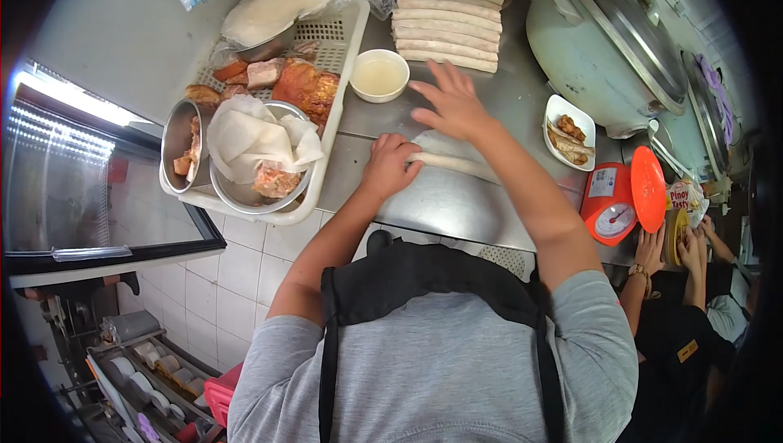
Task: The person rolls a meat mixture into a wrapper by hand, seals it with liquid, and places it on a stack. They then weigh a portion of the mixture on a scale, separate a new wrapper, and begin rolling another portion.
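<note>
A long pale uncooked roll [457,166] lies across the steel counter [457,206] in front of me. My left hand [390,164] is curled over its left end, fingers closed on it. Just beyond the roll, my right hand [451,104] lies flat with fingers spread, palm down on the wrapper. A stack of several finished rolls [449,25] lies beyond my right hand. A small white bowl of cloudy liquid [379,76] stands left of that hand.
A white plastic basket [330,129] on the left holds metal bowls of meat, wrappers [253,137] and roasted pieces. A large cooker [603,51], a small dish of fried bits [569,133] and an orange scale [620,198] stand right. Another person's hands [673,251] are at the right edge.
</note>
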Demonstrator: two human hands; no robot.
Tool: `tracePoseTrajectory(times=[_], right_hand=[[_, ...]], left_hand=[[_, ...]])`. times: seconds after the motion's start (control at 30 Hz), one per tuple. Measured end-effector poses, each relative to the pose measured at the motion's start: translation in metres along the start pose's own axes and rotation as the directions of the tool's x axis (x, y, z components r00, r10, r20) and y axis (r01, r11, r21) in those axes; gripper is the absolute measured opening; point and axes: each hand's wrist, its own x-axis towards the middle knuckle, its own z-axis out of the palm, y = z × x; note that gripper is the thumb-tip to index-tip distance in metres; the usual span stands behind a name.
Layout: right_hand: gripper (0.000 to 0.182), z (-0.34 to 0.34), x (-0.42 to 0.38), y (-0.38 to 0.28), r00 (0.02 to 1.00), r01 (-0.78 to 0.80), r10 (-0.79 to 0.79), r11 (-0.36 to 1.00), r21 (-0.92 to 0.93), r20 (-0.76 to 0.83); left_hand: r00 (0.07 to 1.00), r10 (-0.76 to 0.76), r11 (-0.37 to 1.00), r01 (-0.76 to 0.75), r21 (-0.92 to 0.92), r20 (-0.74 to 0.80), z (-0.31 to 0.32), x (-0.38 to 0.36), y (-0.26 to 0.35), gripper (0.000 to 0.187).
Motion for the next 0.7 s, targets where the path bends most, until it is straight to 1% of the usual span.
tracePoseTrajectory(times=[0.1,0.17,0.2,0.3,0.33,0.37,0.4,0.47,0.5,0.57,0.6,0.63,0.7], right_hand=[[0.058,0.022,0.049,-0.026,0.999,-0.031,0.032,0.995,-0.094,0.012],[0.057,0.025,0.068,-0.038,0.975,-0.092,0.121,0.984,-0.155,0.186],[0.056,0.024,0.072,-0.042,0.948,-0.119,0.169,0.975,-0.190,0.271],[0.054,0.017,0.068,-0.041,0.963,-0.213,0.201,0.976,0.050,0.179],[0.051,0.023,0.062,-0.028,0.978,-0.188,0.162,0.956,0.226,0.129],[0.049,0.031,0.054,-0.004,0.989,-0.149,0.133,0.907,0.394,0.070],[0.046,0.032,0.044,0.016,0.994,-0.094,0.112,0.831,0.548,0.001],[0.040,-0.006,-0.001,0.012,0.985,-0.137,0.160,0.559,0.817,0.056],[0.040,0.005,-0.026,0.022,0.967,-0.202,0.228,0.400,0.894,0.117],[0.045,0.015,-0.062,0.019,0.931,-0.358,0.275,0.539,0.762,0.242],[0.050,0.012,-0.076,0.008,0.911,-0.402,0.288,0.780,0.479,0.296],[0.056,0.009,-0.085,0.002,0.884,-0.382,0.319,0.915,0.132,0.343],[0.065,0.006,-0.099,0.002,0.851,-0.368,0.363,0.928,-0.062,0.380]], left_hand=[[1.000,-0.001,1.000,0.001,-0.023,0.011,0.001,-0.001,-0.004,0.023],[1.000,-0.004,0.999,0.005,-0.040,0.009,-0.001,0.000,-0.002,0.022],[1.000,-0.006,0.999,0.006,-0.044,0.010,-0.002,-0.001,-0.003,0.022],[1.000,-0.012,0.998,0.013,-0.059,0.012,0.000,0.000,-0.005,0.022],[1.000,-0.018,0.998,0.018,-0.064,0.013,0.001,-0.001,-0.005,0.022],[1.000,-0.023,0.997,0.024,-0.067,0.012,0.001,-0.001,-0.005,0.023],[1.000,-0.021,0.997,0.022,-0.071,0.012,0.001,-0.002,-0.004,0.023],[1.000,-0.013,0.997,0.014,-0.073,0.008,-0.001,0.000,-0.003,0.023],[1.000,-0.017,0.998,0.018,-0.068,0.009,-0.001,-0.001,-0.004,0.023],[1.000,-0.021,0.998,0.022,-0.056,0.011,0.001,-0.001,-0.004,0.023],[1.000,-0.018,0.998,0.019,-0.052,0.008,0.001,0.000,-0.004,0.023],[1.000,-0.017,0.999,0.017,-0.047,0.007,0.001,0.000,-0.003,0.023],[1.000,-0.015,0.999,0.015,-0.036,0.008,0.000,-0.001,-0.001,0.023]])
